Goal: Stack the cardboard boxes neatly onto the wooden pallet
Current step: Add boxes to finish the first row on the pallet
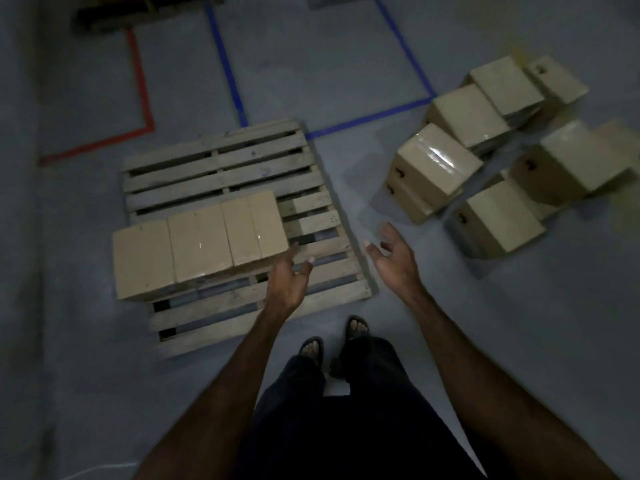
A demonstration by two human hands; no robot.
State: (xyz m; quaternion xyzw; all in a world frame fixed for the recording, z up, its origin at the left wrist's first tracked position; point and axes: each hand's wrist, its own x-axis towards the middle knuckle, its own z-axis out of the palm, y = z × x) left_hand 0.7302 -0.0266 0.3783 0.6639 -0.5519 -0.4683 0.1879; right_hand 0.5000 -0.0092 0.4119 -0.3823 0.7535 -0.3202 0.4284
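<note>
A wooden pallet (242,188) lies on the grey floor (381,64), carrying a row of three cardboard boxes (197,242) side by side along its left near part. More cardboard boxes sit in a loose pile (495,150) on the floor to the right, well apart from the pallet. The left hand (289,275) hovers over the pallet's near right corner and the right hand (394,252) just past its right edge, both with fingers relaxed, spread and holding nothing.

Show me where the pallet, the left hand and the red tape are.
pallet (221,161): head view, on a bare top slat.
left hand (285,282): head view, on the middle of the hand.
red tape (140,81): head view, on the upright strip on the floor.
</note>
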